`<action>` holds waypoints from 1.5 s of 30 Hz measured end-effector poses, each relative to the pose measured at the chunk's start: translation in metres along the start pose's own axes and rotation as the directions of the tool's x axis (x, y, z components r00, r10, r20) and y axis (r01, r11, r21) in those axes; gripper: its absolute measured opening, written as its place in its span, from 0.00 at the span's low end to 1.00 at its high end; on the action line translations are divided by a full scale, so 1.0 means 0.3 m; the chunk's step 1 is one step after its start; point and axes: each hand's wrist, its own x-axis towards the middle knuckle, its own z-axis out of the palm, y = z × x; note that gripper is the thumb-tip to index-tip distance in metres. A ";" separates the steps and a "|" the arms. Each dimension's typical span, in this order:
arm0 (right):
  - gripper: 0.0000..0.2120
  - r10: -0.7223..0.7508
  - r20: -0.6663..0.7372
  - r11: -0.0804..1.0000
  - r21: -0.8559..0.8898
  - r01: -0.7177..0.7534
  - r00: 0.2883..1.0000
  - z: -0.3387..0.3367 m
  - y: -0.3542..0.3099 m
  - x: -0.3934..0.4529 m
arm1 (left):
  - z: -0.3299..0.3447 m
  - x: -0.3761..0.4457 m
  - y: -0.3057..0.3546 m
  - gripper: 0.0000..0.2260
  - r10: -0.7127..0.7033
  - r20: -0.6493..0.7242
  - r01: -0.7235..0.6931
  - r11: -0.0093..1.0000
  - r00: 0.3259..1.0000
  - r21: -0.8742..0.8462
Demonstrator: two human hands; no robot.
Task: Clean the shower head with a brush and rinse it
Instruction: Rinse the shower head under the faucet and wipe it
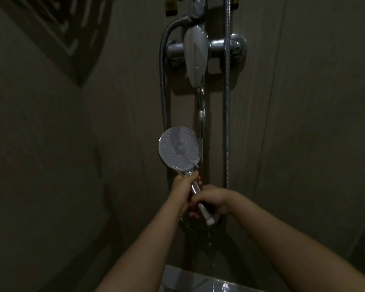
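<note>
The round shower head [180, 148] faces me, its nozzle plate lit pale, in the middle of the view. My left hand [183, 187] grips its chrome neck just under the plate. My right hand [212, 200] is curled round a thin white brush handle [205, 216], whose end sticks out below my fingers. The brush's bristle end is hidden behind my hands. A stream of water [202, 110] falls from the tap spout past the right rim of the shower head.
The chrome mixer tap [195, 49] with its white lever is on the wall above. One metal hose [163, 85] loops down on the left and another hose [227, 102] hangs on the right. A wet white ledge [190, 279] lies below. The room is dim.
</note>
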 end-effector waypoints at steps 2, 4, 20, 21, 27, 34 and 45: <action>0.05 -0.016 -0.099 0.998 0.056 0.022 0.995 0.023 0.027 0.005 | -0.010 -0.016 0.033 0.09 -0.024 0.104 0.043 0.981 0.994 -0.189; 0.09 0.005 -0.118 0.993 0.117 0.008 0.993 0.046 0.065 -0.009 | -0.030 -0.007 0.070 0.22 0.009 0.173 0.063 0.913 0.985 -0.402; 0.07 -0.297 -0.372 0.935 -0.302 0.188 0.880 0.072 0.191 0.029 | -0.004 0.108 0.162 0.24 -0.137 0.121 0.140 0.990 0.983 -0.019; 0.07 -0.279 -0.370 0.946 -0.264 0.188 0.886 0.071 0.191 0.030 | 0.004 0.103 0.157 0.24 -0.137 0.130 0.140 0.990 0.982 -0.013; 0.16 -0.143 -0.332 0.989 -0.072 0.127 0.932 0.071 0.175 0.027 | 0.091 0.072 0.102 0.21 -0.164 0.147 0.154 0.985 0.975 0.079; 0.05 -0.213 -0.444 0.960 -0.261 0.102 0.870 0.080 0.154 0.059 | 0.064 0.097 0.105 0.22 -0.180 0.098 0.188 0.979 0.979 -0.077; 0.14 -0.321 -0.572 0.753 -0.638 -0.164 0.755 0.039 0.124 0.010 | 0.047 0.066 0.237 0.15 -0.066 0.106 0.067 0.998 0.992 -0.008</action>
